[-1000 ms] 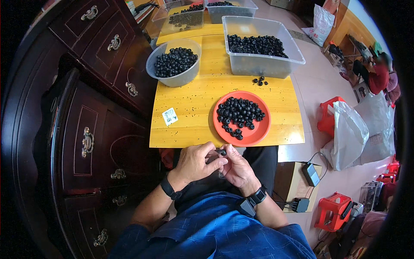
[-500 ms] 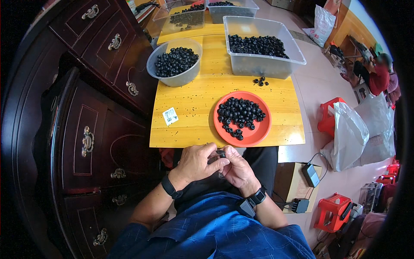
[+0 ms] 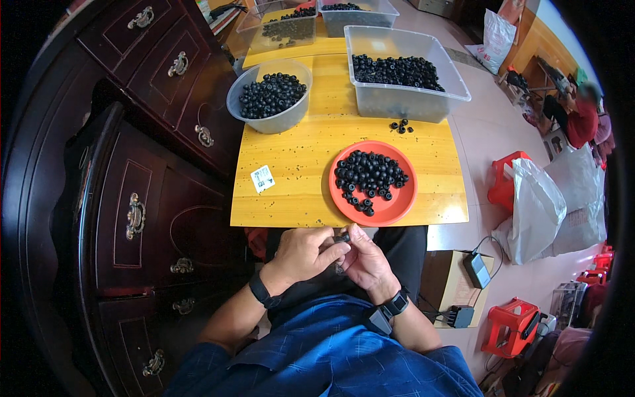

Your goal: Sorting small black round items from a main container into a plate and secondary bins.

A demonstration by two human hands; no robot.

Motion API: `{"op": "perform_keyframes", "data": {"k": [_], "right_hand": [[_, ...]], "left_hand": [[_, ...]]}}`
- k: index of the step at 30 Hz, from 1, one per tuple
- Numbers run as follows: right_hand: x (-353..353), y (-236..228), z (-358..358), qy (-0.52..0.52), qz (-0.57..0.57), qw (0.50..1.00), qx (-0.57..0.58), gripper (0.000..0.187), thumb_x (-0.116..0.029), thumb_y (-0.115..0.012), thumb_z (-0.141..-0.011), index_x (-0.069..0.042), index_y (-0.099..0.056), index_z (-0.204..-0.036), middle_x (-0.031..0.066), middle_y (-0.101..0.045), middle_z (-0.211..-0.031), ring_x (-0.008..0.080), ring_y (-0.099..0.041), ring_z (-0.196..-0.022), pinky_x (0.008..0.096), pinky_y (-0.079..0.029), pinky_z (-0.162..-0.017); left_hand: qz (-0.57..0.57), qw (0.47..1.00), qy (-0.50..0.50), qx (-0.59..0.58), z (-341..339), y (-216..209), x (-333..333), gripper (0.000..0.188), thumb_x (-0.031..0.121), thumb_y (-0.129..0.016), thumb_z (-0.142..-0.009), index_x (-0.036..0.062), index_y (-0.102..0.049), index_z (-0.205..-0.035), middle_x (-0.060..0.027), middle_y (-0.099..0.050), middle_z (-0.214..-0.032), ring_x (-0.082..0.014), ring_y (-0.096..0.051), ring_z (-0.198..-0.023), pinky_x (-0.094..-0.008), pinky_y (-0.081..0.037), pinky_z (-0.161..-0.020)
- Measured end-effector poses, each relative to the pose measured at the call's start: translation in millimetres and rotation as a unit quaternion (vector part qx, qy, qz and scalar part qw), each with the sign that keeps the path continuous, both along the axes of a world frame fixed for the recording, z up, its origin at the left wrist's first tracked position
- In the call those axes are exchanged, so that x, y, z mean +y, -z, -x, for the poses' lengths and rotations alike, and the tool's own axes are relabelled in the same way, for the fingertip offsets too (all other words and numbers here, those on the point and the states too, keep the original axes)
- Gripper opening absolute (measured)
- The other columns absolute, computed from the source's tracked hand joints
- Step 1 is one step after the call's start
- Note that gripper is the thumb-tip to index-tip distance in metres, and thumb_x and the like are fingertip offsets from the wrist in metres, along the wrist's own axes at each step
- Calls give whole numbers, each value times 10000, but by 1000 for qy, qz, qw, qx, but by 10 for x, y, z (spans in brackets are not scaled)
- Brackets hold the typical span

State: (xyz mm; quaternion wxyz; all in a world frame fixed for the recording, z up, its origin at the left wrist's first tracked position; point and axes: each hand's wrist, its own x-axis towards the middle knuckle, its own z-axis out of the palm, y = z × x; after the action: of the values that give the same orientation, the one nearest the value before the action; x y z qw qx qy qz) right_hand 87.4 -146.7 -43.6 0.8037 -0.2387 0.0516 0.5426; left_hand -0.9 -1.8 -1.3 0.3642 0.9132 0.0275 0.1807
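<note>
Just off the table's front edge, my left hand [image 3: 301, 255] and my right hand [image 3: 368, 263] meet over my lap. Between their fingertips is a small black round part [image 3: 342, 237], mostly covered by the fingers. Both hands are closed on it, thumbs and forefingers pinching. Right beyond them sits a red plate [image 3: 405, 202] with a heap of small black ring-like parts [image 3: 372, 171], some showing a hole through the middle. A few similar black parts [image 3: 401, 126] lie loose on the wood behind the plate.
The yellow wooden table [image 3: 291, 205] holds a round clear bowl [image 3: 278, 124], a large clear bin [image 3: 410, 106] of black parts, more bins behind, and a white label [image 3: 262, 178]. Dark cabinets [image 3: 132, 178] stand left. Right are a cardboard box [image 3: 450, 271], red stools [image 3: 510, 325] and a seated person [image 3: 582, 119].
The black part between my fingertips has shifted and tilted slightly, with my fingers moving a little around it. Plate, bowl and bins keep their places on the table.
</note>
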Motion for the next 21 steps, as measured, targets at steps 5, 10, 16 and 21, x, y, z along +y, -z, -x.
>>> {"op": "perform_keyframes", "data": {"k": [5, 10, 16, 21], "right_hand": [[-7, 54, -18, -27, -51, 998, 21, 204, -299, -559, -1023, -102, -611, -1012, -19, -616, -895, 85, -594, -763, 228, -508, -658], [28, 93, -5, -33, -11, 998, 48, 191, -288, -549, -1028, -108, -610, -1045, -16, -634, -915, 98, -632, -778, 241, -533, -653], [-51, 163, -104, -73, -29, 997, -9, 161, -247, -556, -1028, -108, -590, -1101, -15, -640, -946, 98, -641, -794, 238, -536, -668], [-224, -227, -252, -70, 147, 948, -272, 168, -203, -588, -1014, -79, -581, -1127, 10, -668, -1010, 73, -616, -840, 224, -500, -722]], "left_hand": [[87, 994, -29, 54, 72, -152, -14, 276, 290, -751, -859, 65, -641, -976, -69, -663, -686, -237, -653, -593, -350, -491, -552], [105, 994, -31, 19, 33, -121, -72, 245, 215, -750, -848, 74, -648, -1020, -65, -653, -677, -230, -645, -584, -343, -484, -547], [91, 994, -14, 60, -48, -191, -42, 211, 172, -735, -829, 62, -654, -989, -77, -618, -618, -244, -626, -557, -366, -474, -531], [75, 990, -15, 116, -93, -256, 232, 198, 179, -749, -791, 19, -632, -799, -54, -540, -556, -148, -510, -477, -322, -407, -484]]}}
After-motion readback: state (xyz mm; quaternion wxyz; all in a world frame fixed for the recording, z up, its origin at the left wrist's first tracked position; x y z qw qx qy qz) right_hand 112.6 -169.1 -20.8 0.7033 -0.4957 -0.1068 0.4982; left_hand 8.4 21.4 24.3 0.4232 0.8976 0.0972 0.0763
